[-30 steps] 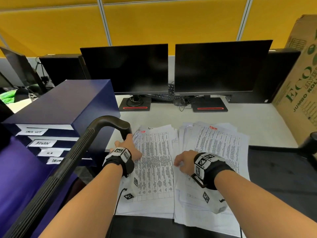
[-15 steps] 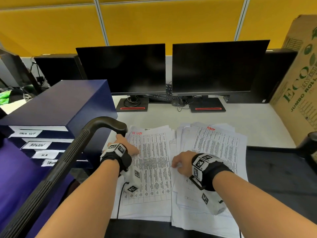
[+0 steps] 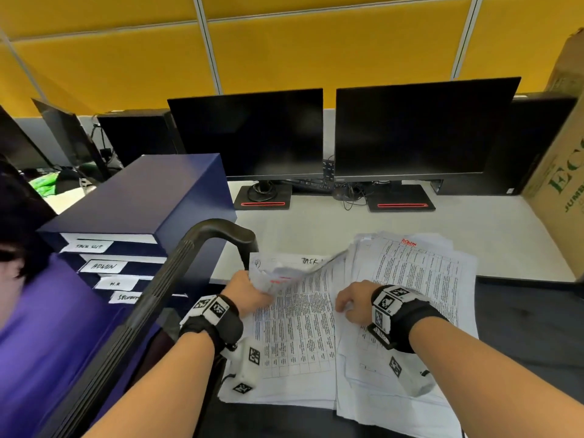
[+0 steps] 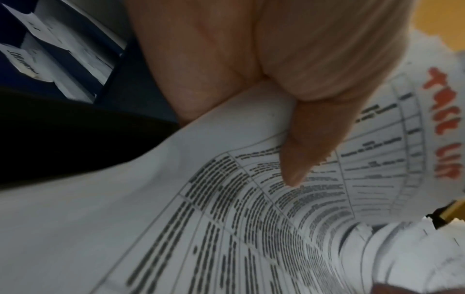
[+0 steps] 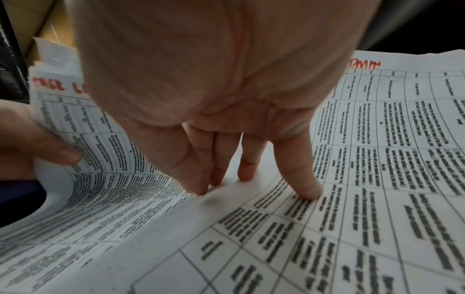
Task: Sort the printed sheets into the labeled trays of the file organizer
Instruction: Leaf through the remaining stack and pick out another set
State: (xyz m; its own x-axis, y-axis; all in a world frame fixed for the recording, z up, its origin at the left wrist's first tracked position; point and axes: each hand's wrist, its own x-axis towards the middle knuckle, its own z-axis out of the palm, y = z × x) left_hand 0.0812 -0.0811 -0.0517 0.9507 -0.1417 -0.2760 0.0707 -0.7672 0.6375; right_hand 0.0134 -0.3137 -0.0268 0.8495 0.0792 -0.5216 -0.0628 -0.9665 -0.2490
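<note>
My left hand pinches the far left corner of the top white printed sheet with the red "TASK LIST" heading, curling it up off the left paper stack. My right hand presses 4 straight fingertips on the white stack headed "ADMIN". The navy file organizer with handwritten tray labels stands just left. I judge the crumpled grip risks creasing the sheet or dragging up a 2nd.

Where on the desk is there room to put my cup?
Bare desk lies between the monitor stands and the paper piles, over to the cardboard box. Near the hands it's crowded with papers.
</note>
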